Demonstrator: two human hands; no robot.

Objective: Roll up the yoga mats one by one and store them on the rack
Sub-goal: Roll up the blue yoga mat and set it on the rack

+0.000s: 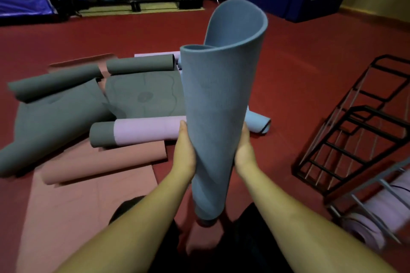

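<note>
The blue-grey mat (217, 117) stands almost upright between the two hands, a little tilted, with its lower end near the red floor (288, 73) just in front of the person's legs. It is rolled in a loose way: the bottom is a narrow, tight tube, but toward the top the roll becomes wider, and the last layer opens out like a tall curved flap that rises above the inner roll. Its surface is matte, with a faint diagonal line of the edge that winds around the lower part.

The left hand (184, 150) presses on the left side of the roll and the right hand (244, 148) presses on the right side, palms facing each other; the fingers go behind the mat, so I cannot tell how far they curl.

Behind it, on the floor, lie other mats: dark grey mats (137, 95) partly rolled, a pink-lilac roll (146, 131), a salmon mat (88, 195) half unrolled, and a light blue roll (258, 123). At the right stands a black metal rack (355, 139), and nearer, blurred, another rack (377, 201) with lilac rolls (363, 228) in it.
</note>
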